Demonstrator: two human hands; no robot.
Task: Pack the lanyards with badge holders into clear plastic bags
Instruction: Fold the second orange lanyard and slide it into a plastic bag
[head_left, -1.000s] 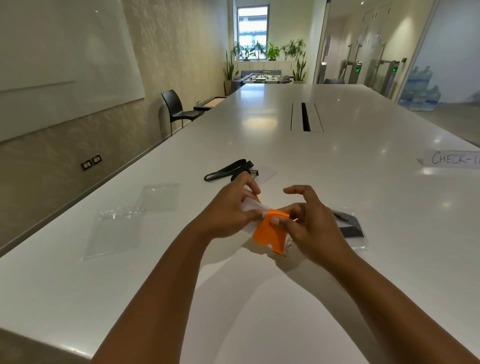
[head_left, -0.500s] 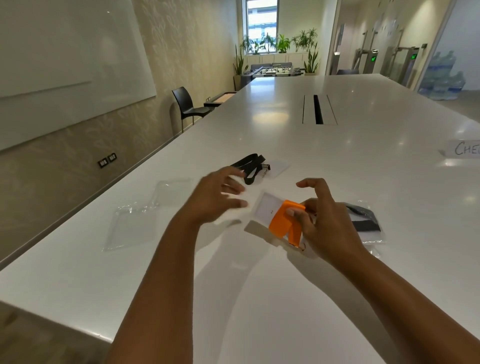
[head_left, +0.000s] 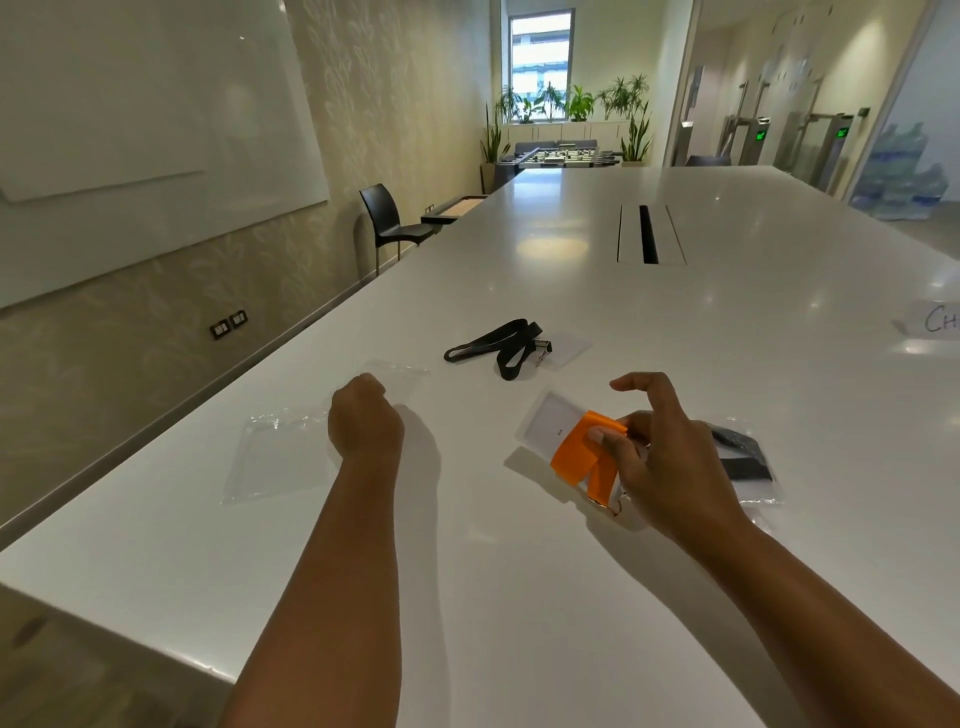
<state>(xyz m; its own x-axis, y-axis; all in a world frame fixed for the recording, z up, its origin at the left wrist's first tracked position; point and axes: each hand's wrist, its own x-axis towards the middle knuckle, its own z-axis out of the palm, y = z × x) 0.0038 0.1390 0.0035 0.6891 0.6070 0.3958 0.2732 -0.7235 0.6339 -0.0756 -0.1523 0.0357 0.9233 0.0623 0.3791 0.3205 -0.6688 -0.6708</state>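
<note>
The right hand (head_left: 660, 467) pinches the folded orange lanyard (head_left: 582, 452), thumb on the loops, index finger lifted free; its badge holder (head_left: 545, 426) juts ahead-left of that pinch, above the white table (head_left: 519, 597). Well left of the grip, the left hand (head_left: 366, 421) sits with fingers curled on an empty clear plastic bag (head_left: 280, 462); whether it pinches the film I cannot tell. Best to squeeze the folds flat, lift one bag layer to open the mouth, and feed the holder in first. Beyond the grip lies a black lanyard (head_left: 498, 343); just right, a filled bag (head_left: 748, 467).
</note>
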